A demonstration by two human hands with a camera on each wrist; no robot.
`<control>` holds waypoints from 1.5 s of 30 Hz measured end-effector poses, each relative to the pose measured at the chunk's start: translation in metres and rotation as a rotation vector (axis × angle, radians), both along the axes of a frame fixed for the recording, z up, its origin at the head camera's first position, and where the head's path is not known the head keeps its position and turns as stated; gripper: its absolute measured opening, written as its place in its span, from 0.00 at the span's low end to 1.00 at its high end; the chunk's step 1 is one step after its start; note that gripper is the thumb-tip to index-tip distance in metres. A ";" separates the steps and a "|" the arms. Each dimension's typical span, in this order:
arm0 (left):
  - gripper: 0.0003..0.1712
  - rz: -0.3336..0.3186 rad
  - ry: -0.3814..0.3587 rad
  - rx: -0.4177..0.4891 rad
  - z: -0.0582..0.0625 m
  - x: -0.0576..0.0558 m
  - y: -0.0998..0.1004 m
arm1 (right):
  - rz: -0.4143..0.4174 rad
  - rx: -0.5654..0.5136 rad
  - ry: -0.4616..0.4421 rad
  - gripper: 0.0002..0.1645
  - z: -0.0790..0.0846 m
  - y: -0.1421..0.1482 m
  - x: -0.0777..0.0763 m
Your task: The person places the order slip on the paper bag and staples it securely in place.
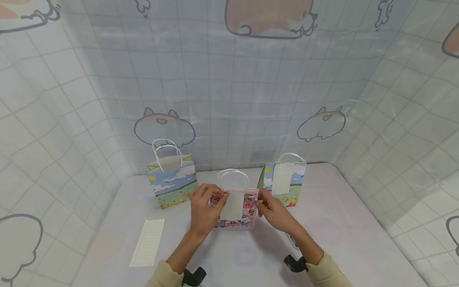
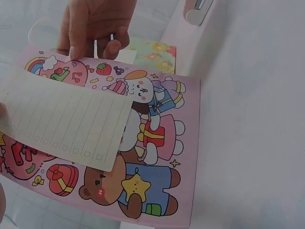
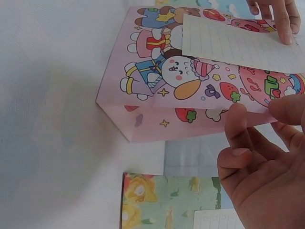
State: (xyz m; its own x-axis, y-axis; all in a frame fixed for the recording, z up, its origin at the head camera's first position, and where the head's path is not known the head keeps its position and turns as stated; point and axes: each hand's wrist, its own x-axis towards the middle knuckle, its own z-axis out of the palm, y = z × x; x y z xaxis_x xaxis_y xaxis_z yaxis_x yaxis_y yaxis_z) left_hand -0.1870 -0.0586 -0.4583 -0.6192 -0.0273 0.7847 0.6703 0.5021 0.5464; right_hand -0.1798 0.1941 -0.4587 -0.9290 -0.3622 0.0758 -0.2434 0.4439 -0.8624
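Observation:
A pink gift bag (image 1: 250, 215) with cartoon animals and white twisted handles (image 1: 234, 171) stands upright at the middle of the table. Over its front lies a cream lined note sheet (image 1: 231, 207) with a column of small checkboxes, as the left wrist view shows. My left hand (image 1: 204, 209) pinches the sheet's upper end against the bag's top edge, thumb in front. My right hand (image 1: 274, 211) grips the bag's right side edge near the top, between thumb and fingers (image 3: 237, 124). The bag's back is hidden.
Behind to the left stands a landscape-print gift bag (image 1: 172, 187). A similar bag (image 1: 297, 191) stands at the back right, with a note sheet (image 1: 282, 179) on its front. Another lined sheet (image 1: 148, 243) lies front left. A small object (image 1: 292, 241) is partly under my right forearm.

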 end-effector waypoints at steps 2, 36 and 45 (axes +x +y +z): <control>0.11 0.001 0.002 0.004 0.000 0.000 0.001 | -0.004 -0.001 0.003 0.17 0.000 0.000 0.000; 0.13 -0.005 -0.017 0.012 0.003 0.007 0.000 | -0.332 -0.066 0.285 0.18 0.011 -0.042 0.005; 0.12 -0.010 -0.025 0.038 0.001 0.007 -0.001 | -0.379 -0.075 0.267 0.19 0.009 -0.047 0.005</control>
State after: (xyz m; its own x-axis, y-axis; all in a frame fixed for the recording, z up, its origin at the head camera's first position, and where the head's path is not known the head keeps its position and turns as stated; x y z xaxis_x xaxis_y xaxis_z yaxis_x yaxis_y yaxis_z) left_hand -0.1796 -0.0595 -0.4574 -0.6390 -0.0503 0.7676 0.6613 0.4739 0.5815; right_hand -0.1750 0.1470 -0.4500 -0.9391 0.0145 0.3433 -0.2940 0.4833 -0.8246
